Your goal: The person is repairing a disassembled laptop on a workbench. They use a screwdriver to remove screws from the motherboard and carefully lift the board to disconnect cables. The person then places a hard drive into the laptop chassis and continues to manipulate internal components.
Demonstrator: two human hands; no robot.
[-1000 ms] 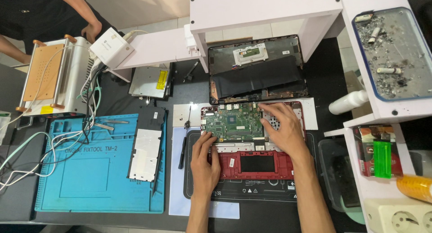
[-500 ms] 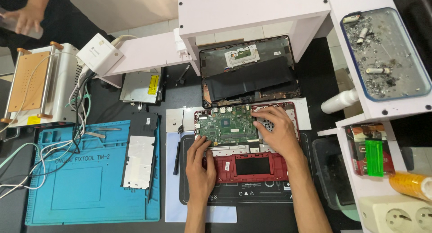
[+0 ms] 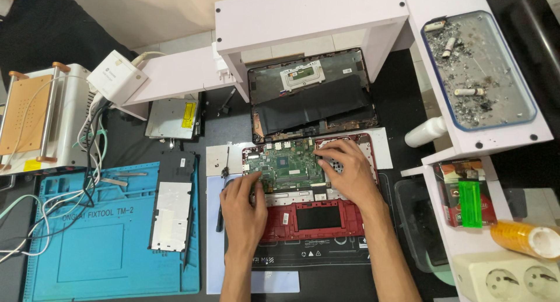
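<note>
Centrally, both hands press flat on the green circuit board (image 3: pixel 284 166) seated in the red laptop shell (image 3: pixel 318 217), steadying it. Left hand (image 3: pixel 242 206) rests at the board's lower-left edge, right hand (image 3: pixel 347 170) at its right; neither grip encloses anything.

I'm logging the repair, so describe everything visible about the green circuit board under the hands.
The green circuit board lies flat, face up, in the opened red laptop shell. It is crowded with small parts, with a dark square chip near its middle and metal ports along its far edge. The left hand rests fingertips on its near left corner; the right hand covers its right end. A black laptop cover lies just beyond it.
</note>
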